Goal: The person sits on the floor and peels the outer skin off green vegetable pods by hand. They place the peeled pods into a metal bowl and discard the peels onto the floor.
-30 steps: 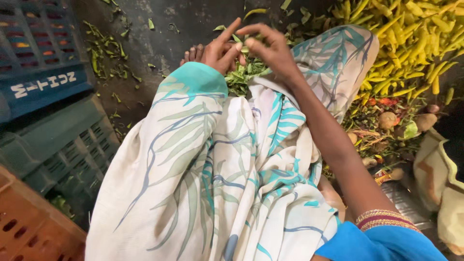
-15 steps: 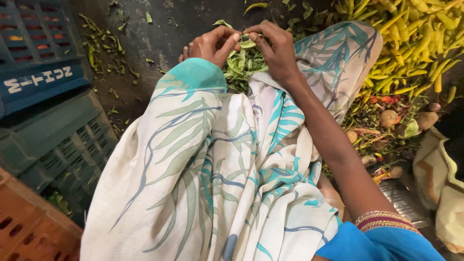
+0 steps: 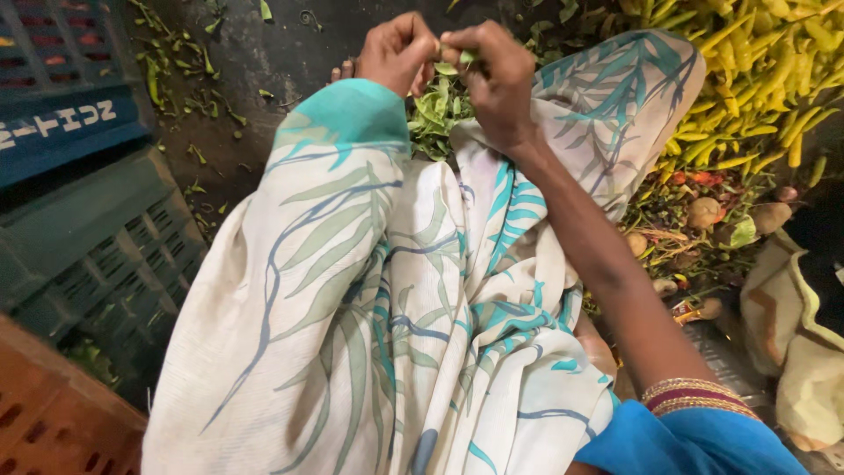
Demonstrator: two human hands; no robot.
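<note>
Fingertips of both the left hand (image 3: 397,51) and right hand (image 3: 498,77) pinch one leafy sprig (image 3: 459,60) at top centre. Light, limp and easily torn, it looks best held by the stem.

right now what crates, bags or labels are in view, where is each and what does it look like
Blue plastic crate: upper left, lattice walls, a white printed label on its side band.
Dark green crate: left, below the blue one, slotted sides, no label showing.
Orange crate: bottom left corner, perforated wall.
Beige cloth bag: right edge, soft and crumpled, yellowish trim.
No screens or signs.
</note>
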